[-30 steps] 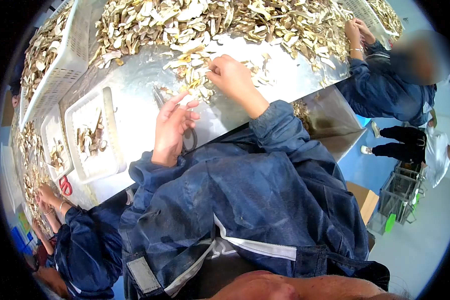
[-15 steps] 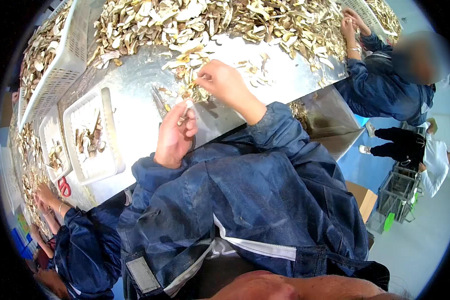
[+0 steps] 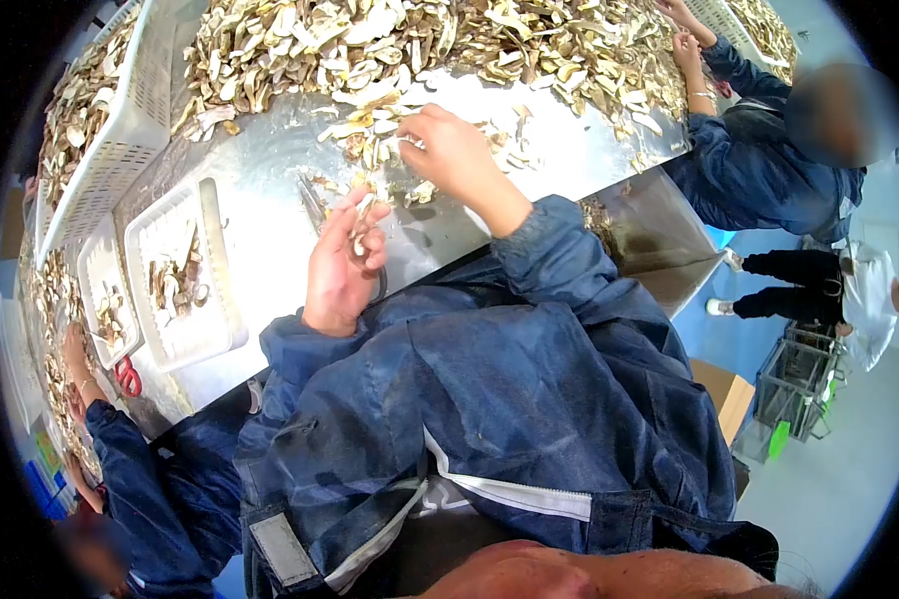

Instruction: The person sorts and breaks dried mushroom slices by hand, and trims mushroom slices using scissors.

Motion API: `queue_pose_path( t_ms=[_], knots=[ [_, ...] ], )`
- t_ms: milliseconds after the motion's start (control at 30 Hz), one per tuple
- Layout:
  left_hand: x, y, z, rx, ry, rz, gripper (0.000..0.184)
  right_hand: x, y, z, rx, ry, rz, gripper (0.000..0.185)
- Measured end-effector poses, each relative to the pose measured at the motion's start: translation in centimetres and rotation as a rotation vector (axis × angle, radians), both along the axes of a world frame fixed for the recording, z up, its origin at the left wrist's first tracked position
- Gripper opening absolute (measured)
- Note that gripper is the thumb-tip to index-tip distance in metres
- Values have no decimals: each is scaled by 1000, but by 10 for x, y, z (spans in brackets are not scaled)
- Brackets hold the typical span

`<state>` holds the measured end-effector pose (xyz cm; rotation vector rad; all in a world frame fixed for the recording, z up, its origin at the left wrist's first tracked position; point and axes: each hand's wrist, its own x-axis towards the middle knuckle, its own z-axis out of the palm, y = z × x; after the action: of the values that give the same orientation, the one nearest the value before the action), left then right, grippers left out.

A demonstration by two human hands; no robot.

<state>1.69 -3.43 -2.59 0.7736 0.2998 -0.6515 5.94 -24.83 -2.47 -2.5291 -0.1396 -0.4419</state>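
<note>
"Where was the pale slice (image 3: 359,245)?"
"In the left hand (image 3: 344,268), fingers curled round it."
"And the right hand (image 3: 454,155)?"
"Over loose slices (image 3: 372,152) on the table (image 3: 270,150); whether its fingers gripped anything, I couldn't say."

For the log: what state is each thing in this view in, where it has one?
Bare left hand: fingers partly curled; grip unclear.
Bare right hand: fingers bent, thumb close; grip unclear.
Pale-and-brown flat slices: loose, heaped.
Shiny metal table: partly covered.
White perforated plastic basket: filled.
Larger white rectangular plastic tray: partly filled.
Smaller white plastic tray: partly filled.
</note>
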Motion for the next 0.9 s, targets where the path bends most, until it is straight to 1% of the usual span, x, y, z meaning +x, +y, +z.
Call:
queue_pose_path(
  t_ms=[67,200,300,400,500,600,633,733,833,900],
  knots=[
    [0,2,0,-2,-16,-13,41,14,12,-4,-39,-11,-6,17],
    [-1,10,2,20,-77,-36,46,29,17,-19,-204,-11,-45,16],
    [-2,12,4,43,-72,-16,48,18,14,-16,-91,3,-9,15],
    [-1,9,3,36,-65,6,46,5,7,-8,66,20,-33,16],
    [1,4,3,-42,-24,33,45,-8,7,12,287,157,89,20],
    [2,-3,7,-123,5,67,44,-19,18,35,517,388,364,25],
    [2,-4,8,-144,11,79,44,-18,21,38,462,376,353,27],
    [3,5,-2,-149,-37,4,42,4,28,16,135,235,93,31],
    [5,17,-20,-257,-49,-50,39,8,39,2,-107,154,36,39],
    [5,21,-22,-213,-41,-18,34,4,40,4,-68,179,23,42]
  ],
)
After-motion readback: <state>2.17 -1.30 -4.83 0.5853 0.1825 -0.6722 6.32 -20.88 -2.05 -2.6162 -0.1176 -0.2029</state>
